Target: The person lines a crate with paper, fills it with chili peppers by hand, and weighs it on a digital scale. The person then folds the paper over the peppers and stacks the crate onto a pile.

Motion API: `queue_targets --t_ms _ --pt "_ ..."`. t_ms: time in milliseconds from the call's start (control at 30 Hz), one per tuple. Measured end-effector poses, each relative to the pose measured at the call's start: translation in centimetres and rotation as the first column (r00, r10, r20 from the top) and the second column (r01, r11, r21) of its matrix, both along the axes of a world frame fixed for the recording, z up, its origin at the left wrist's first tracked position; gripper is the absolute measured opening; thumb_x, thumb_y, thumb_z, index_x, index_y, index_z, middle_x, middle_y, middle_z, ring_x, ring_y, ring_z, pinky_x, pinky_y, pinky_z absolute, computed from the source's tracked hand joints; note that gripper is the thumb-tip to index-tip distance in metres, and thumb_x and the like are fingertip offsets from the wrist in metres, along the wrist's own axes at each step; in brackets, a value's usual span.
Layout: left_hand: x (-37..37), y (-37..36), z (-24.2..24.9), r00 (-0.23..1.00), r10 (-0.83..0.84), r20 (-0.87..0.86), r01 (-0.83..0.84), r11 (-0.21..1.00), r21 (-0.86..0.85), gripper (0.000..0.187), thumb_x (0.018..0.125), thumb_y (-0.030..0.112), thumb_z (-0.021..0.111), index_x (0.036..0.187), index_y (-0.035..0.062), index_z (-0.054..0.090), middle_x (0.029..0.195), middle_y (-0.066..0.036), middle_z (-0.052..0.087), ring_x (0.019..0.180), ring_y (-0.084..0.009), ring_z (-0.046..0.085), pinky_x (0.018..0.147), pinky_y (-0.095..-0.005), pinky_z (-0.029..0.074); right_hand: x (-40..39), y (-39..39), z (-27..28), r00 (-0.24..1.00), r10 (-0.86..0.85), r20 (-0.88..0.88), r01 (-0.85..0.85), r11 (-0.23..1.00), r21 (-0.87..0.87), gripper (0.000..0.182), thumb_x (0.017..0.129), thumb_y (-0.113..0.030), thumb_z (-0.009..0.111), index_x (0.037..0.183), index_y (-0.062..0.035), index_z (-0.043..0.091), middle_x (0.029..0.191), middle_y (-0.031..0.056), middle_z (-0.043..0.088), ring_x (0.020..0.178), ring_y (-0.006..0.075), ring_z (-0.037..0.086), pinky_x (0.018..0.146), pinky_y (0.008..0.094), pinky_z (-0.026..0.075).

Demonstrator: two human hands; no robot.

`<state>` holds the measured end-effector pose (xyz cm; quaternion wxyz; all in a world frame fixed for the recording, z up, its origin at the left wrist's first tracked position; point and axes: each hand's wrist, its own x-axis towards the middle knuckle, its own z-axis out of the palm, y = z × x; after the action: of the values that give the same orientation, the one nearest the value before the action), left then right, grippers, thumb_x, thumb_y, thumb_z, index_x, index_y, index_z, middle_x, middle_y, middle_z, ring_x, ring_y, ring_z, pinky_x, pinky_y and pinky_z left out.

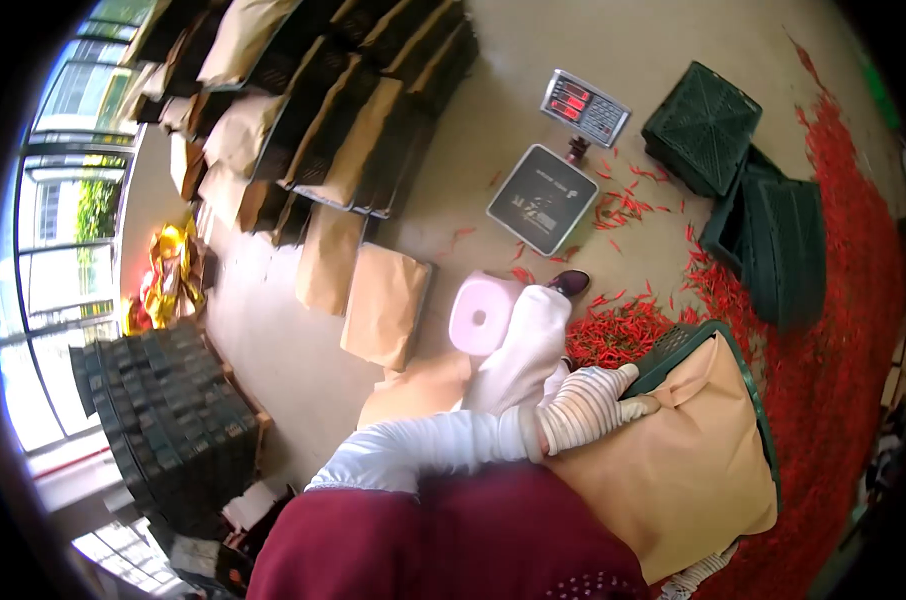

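A green plastic crate (748,385) lined and covered with brown paper (673,480) is in front of my body, tilted in view. My left hand (591,405), in a striped white glove, is closed on the crate's near left rim, with its thumb against the folded paper. My right hand (703,577), in a matching glove, shows only in part at the crate's lower edge, at the bottom of the view. It grips the crate there, most of its fingers hidden. The paper hides whatever is inside the crate.
A scale (543,200) with a lit display (585,106) stands on the floor. Nearby are dark green crates (703,128), a pink stool (481,312) and red chillies (833,300) spread over the floor. Paper-covered crates (385,300) are stacked at left, beside a dark crate pile (173,430).
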<state>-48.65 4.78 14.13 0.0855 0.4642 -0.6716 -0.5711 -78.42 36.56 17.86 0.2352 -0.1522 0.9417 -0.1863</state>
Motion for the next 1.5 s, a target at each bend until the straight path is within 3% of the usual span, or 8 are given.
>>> queue_targets --t_ms 67,100,367,633,1133,1267,1333,1500 --pt "2.1 1.5 2.1 0.995 0.078 -0.066 -0.073 0.994 0.077 0.046 0.085 0.05 0.064 0.087 0.0044 0.054 0.072 -0.022 0.054 0.069 -0.04 0.054 0.062 -0.0449 0.042 -0.8 -0.8 0.8 0.997 0.082 0.001 -0.082 0.997 -0.014 0.04 0.098 -0.026 0.052 0.126 0.0016 0.047 0.119 0.0146 0.059 0.097 0.0238 0.059 0.082 0.0353 0.05" --pt "3.1 2.5 2.9 0.994 0.079 -0.072 -0.081 0.996 -0.031 0.049 0.087 0.051 0.059 0.092 0.0024 0.053 0.071 -0.022 0.059 0.069 -0.0395 0.06 0.059 -0.0456 0.046 -1.1 -1.3 1.1 0.992 0.123 -0.002 -0.123 0.992 -0.024 0.04 0.098 -0.026 0.052 0.126 0.0016 0.047 0.119 0.0146 0.059 0.097 0.0238 0.059 0.082 0.0353 0.05" --pt "9.0 7.4 7.1 0.9 0.367 -0.234 -0.385 0.922 -0.034 0.05 0.085 0.052 0.063 0.087 0.0046 0.049 0.072 -0.021 0.054 0.07 -0.043 0.053 0.061 -0.0426 0.044 -1.7 -6.3 6.2 0.941 0.331 -0.062 -0.332 0.943 -0.008 0.039 0.098 -0.026 0.051 0.126 0.0012 0.048 0.119 0.0148 0.059 0.098 0.024 0.058 0.082 0.0359 0.049" --pt "13.8 7.9 6.2 0.855 0.501 -0.135 -0.518 0.837 -0.177 0.046 0.082 0.053 0.065 0.084 0.0084 0.054 0.064 -0.017 0.054 0.057 -0.0349 0.056 0.054 -0.0422 0.042 1.4 -10.4 6.6 0.897 0.433 -0.09 -0.438 0.898 -0.048 0.039 0.098 -0.025 0.051 0.127 0.0008 0.048 0.119 0.0149 0.059 0.098 0.0242 0.058 0.083 0.0364 0.049" --pt "34.6 3.1 4.3 0.72 0.642 -0.261 -0.671 0.741 -0.028 0.04 0.084 0.042 0.068 0.09 0.0037 0.057 0.073 -0.017 0.058 0.064 -0.0333 0.052 0.063 -0.0385 0.044 20.4 -21.9 6.8 0.788 0.582 -0.202 -0.611 0.778 -0.146 0.038 0.098 -0.025 0.05 0.127 0.0002 0.05 0.119 0.0152 0.059 0.099 0.0246 0.058 0.084 0.0374 0.049" --pt "43.1 3.2 6.1 0.599 0.699 -0.392 -0.78 0.619 -0.089 0.04 0.083 0.04 0.07 0.089 0.0024 0.058 0.073 -0.017 0.058 0.063 -0.0303 0.051 0.062 -0.0376 0.044 27.3 -27.2 6.4 0.726 0.643 -0.244 -0.688 0.674 -0.271 0.038 0.098 -0.025 0.05 0.127 0.0 0.05 0.119 0.0153 0.059 0.1 0.0247 0.058 0.084 0.0377 0.048" --pt "47.9 4.2 8.3 0.556 0.781 -0.284 -0.828 0.55 -0.108 0.04 0.081 0.038 0.072 0.086 0.0012 0.059 0.073 -0.017 0.06 0.061 -0.0291 0.054 0.06 -0.0383 0.044 30.9 -30.4 7.1 0.672 0.689 -0.273 -0.738 0.59 -0.327 0.038 0.098 -0.025 0.05 0.127 -0.0001 0.05 0.119 0.0153 0.059 0.1 0.0248 0.058 0.084 0.0378 0.048" --pt "54.4 8.6 6.5 0.262 0.895 -0.36 -0.96 0.202 -0.194 0.03 0.083 0.031 0.069 0.099 0.0055 0.062 0.084 -0.019 0.064 0.075 -0.0376 0.062 0.064 -0.0407 0.048 39.7 -40.2 9.4 0.474 0.802 -0.363 -0.832 0.275 -0.481 0.038 0.099 -0.024 0.05 0.127 -0.0003 0.05 0.119 0.0154 0.059 0.1 0.0249 0.058 0.085 0.0382 0.048"
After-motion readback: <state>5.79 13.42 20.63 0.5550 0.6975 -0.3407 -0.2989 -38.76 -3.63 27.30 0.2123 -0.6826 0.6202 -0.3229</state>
